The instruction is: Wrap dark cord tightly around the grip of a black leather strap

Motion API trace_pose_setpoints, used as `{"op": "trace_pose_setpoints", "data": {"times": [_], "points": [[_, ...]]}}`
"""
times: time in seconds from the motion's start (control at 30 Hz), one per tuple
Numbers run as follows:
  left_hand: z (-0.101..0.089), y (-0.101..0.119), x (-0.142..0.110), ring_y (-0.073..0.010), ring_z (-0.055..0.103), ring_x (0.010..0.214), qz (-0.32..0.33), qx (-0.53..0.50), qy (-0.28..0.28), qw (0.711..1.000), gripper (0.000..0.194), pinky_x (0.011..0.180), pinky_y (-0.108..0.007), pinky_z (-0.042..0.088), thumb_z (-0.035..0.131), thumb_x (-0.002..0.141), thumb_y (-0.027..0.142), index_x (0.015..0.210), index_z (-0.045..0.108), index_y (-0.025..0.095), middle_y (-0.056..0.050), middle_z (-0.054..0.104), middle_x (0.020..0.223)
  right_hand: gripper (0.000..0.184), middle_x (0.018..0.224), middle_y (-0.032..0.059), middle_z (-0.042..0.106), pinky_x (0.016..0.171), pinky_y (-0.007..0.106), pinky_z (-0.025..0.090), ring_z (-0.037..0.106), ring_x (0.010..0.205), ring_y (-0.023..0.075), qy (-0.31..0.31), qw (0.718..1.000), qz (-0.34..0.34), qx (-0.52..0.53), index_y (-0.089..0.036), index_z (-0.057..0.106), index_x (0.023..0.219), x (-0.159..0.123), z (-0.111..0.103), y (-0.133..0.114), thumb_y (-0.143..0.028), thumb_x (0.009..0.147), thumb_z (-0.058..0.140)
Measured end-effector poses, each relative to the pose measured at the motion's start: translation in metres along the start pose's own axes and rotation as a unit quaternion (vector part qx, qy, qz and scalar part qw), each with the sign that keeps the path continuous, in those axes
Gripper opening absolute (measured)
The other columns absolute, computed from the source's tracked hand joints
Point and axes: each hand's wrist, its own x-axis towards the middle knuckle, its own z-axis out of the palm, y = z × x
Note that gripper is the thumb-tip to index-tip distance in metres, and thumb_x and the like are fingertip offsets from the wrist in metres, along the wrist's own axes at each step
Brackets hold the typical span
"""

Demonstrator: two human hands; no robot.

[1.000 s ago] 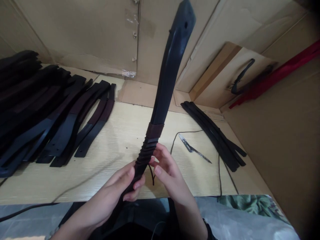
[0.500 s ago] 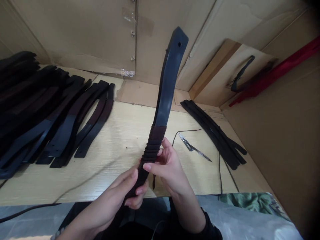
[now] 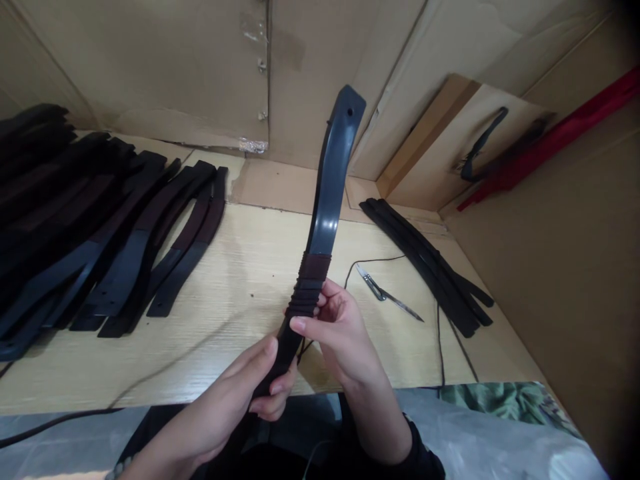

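Note:
A long, curved dark strip is held up over the table, its far end angular with a small hole. Around its middle runs a dark brown cord wrapping, with several spaced turns below it. My left hand is closed round the lower part of the strip. My right hand pinches the strip at the lower turns, thumb in front and fingers behind. A short piece of cord hangs just below the right fingers; what those fingers grip behind the strip is hidden.
Many similar curved strips are heaped at the left. Thread snips lie right of my hands, beside a thin cord. Several plain dark strips lie farther right. Cardboard walls enclose the table.
The upper end of the strip has dipped and shifted slightly left. My right fingers have moved a little along the turns, and the hanging cord piece has shifted.

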Motion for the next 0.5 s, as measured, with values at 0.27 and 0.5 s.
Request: {"op": "trace_pose_setpoints", "data": {"times": [0.27,0.5], "points": [[-0.0019,-0.0033,-0.0023,-0.0078,0.025,0.050,0.015,0.028,-0.002,1.000,0.041,0.049,-0.025,0.020,0.035,0.098,0.049,0.073,0.044,0.018,0.005,0.035,0.063,0.040,0.066,-0.0050,0.067,0.057,0.021,0.054,0.060,0.058,0.0089,0.032,0.999,-0.015,-0.030,-0.020,0.065,0.073,-0.0031,0.0024,0.0024,-0.009,0.041,0.086],[-0.0008,-0.0060,-0.0018,-0.0079,0.024,0.050,0.024,0.036,-0.014,0.999,0.042,0.050,-0.026,0.021,0.033,0.098,0.050,0.073,0.044,0.018,0.005,0.034,0.064,0.046,0.066,-0.0058,0.066,0.061,0.022,0.053,0.062,0.060,0.0095,0.028,0.999,-0.024,-0.018,-0.022,0.062,0.082,-0.0039,0.0028,0.0043,-0.010,0.044,0.086]]}}
